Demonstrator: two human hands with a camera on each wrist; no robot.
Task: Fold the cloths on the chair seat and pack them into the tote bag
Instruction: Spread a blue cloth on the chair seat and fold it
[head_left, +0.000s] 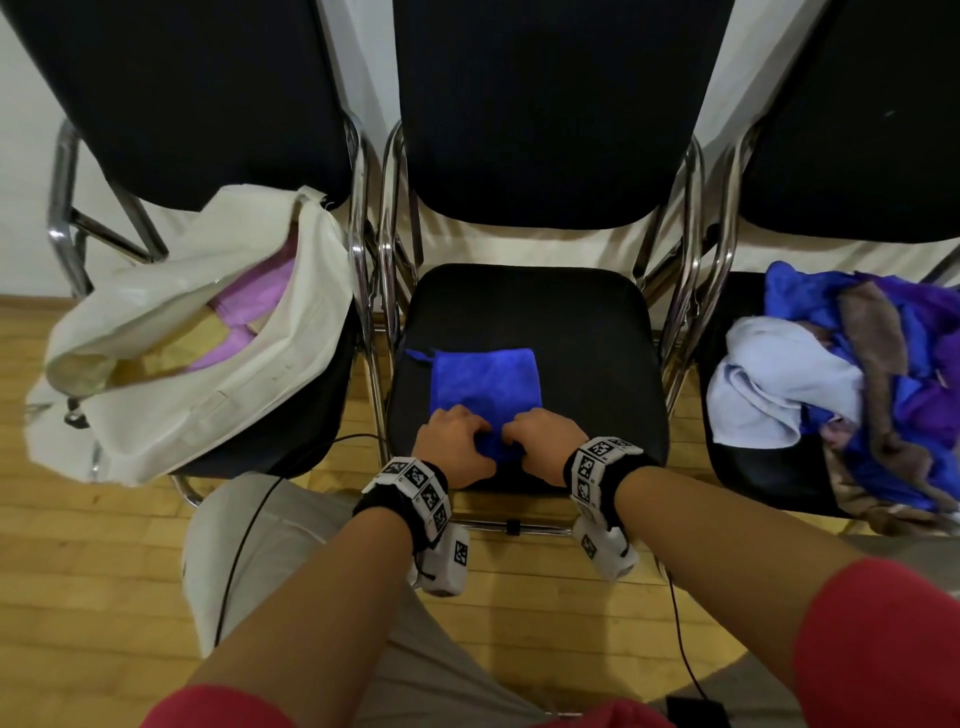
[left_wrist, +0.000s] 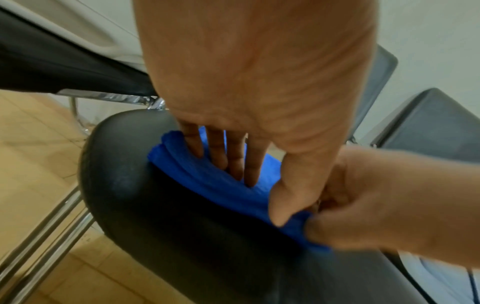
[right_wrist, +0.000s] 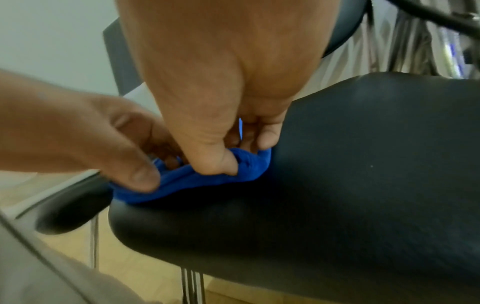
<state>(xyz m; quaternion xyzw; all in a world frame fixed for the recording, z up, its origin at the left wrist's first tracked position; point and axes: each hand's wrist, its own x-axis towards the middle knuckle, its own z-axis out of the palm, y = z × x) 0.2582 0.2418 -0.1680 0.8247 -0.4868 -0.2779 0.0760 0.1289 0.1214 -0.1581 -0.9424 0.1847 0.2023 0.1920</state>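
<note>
Hands on folded blue cloth

From the head we look steeply down over both forearms at three chairs along the wall at 12 o'clock. Each wrist camera sits very close behind its palm, and both share the blue cloth on the middle chair seat.

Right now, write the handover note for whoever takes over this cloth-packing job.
Left hand and right hand: both pinch the near edge of the blue cloth, which lies partly folded on the middle chair seat.
Done: the tote bag on the left chair already holds a pink cloth.
Left: finish this fold, bag it, then work through the unfolded cloth pile on the right chair.
</note>
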